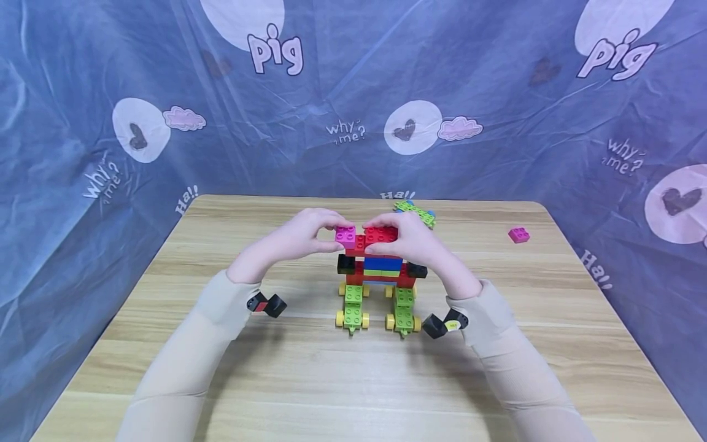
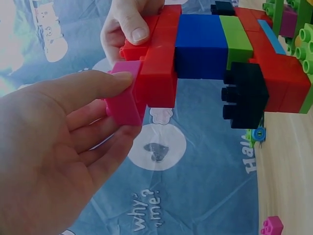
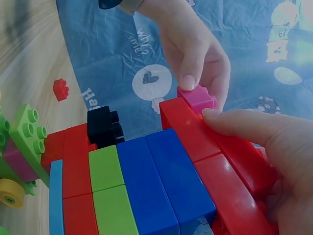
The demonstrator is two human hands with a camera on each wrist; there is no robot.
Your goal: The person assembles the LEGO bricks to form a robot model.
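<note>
A toy build of stacked bricks stands mid-table, with a blue block (image 1: pixel 383 264) at its centre and green wheeled bases (image 1: pixel 353 307) with yellow wheels below. My left hand (image 1: pixel 305 235) pinches a pink brick (image 2: pixel 128 95) between thumb and fingers, at the left end of the top red layer. Whether its studs are fully joined, I cannot tell. My right hand (image 1: pixel 407 240) grips a red brick (image 3: pixel 239 161) on top, thumb along its side. Black bricks (image 2: pixel 247 95) stick out on both sides, lower down.
Behind the build lies a green base with blue wheels (image 1: pixel 415 213). A loose pink brick (image 1: pixel 518 234) rests at the right of the wooden table (image 1: pixel 166 258). In the right wrist view, a loose red brick (image 3: pixel 60 89) lies near the table's far edge. Printed blue cloth (image 1: pixel 309 166) hangs around.
</note>
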